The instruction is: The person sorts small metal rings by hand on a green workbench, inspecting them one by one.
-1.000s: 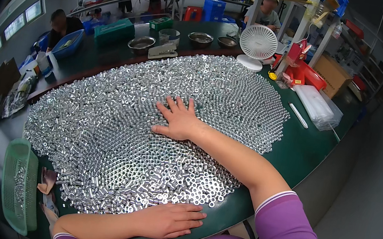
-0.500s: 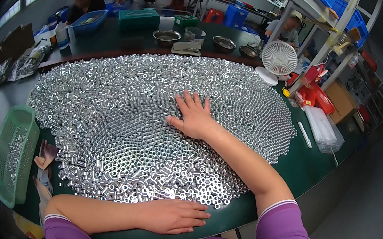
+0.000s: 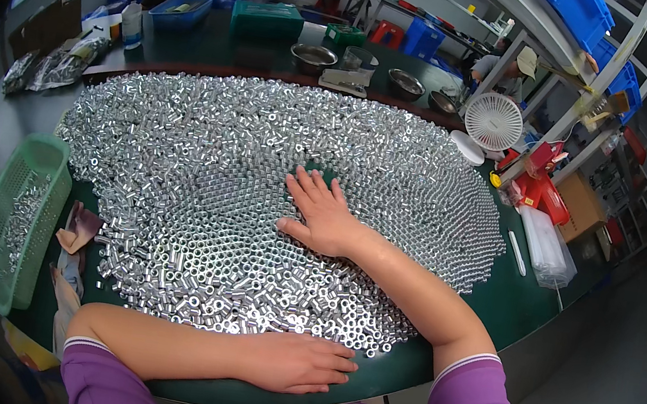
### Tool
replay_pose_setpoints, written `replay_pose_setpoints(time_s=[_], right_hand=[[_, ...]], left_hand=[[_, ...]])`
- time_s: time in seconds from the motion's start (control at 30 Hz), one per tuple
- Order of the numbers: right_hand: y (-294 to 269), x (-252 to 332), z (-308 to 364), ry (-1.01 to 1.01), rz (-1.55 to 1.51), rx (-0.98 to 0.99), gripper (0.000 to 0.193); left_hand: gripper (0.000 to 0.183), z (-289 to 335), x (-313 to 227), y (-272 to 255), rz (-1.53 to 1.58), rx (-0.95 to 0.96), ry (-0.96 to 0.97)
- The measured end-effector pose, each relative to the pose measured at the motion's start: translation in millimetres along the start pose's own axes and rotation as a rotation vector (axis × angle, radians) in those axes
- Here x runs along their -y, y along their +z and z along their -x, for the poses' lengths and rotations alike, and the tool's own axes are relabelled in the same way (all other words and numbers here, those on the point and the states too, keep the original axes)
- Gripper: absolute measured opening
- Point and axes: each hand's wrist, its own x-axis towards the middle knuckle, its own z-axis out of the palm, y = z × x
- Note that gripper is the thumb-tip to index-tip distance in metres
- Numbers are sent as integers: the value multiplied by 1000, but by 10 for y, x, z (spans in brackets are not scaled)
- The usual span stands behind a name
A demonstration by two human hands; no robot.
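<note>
The right hand (image 3: 321, 217) lies flat and open on the nuts (image 3: 260, 185), as before, a bit nearer the counter (image 3: 524, 305) middle. The left hand (image 3: 293, 361) stays flat and empty at the near edge, so spreading goes on.

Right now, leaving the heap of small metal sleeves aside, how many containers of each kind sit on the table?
Green mesh basket: 1
Green lidded box: 1
Small green box: 1
Blue bin: 1
Steel bowls: 3
Total: 7
The right hand lies flat on the heap; the left hand rests on the table edge.
</note>
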Motion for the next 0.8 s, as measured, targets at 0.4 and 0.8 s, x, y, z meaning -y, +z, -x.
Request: replay_pose_setpoints(time_s=[0.4, 0.8], right_hand=[[-363, -454, -40, -48, -774, -439, 42], [-238, -307, -169, -64, -107, -420, 9]], left_hand=[[34, 8, 20, 42, 22, -30, 20], [33, 18, 31, 45, 31, -56, 29]])
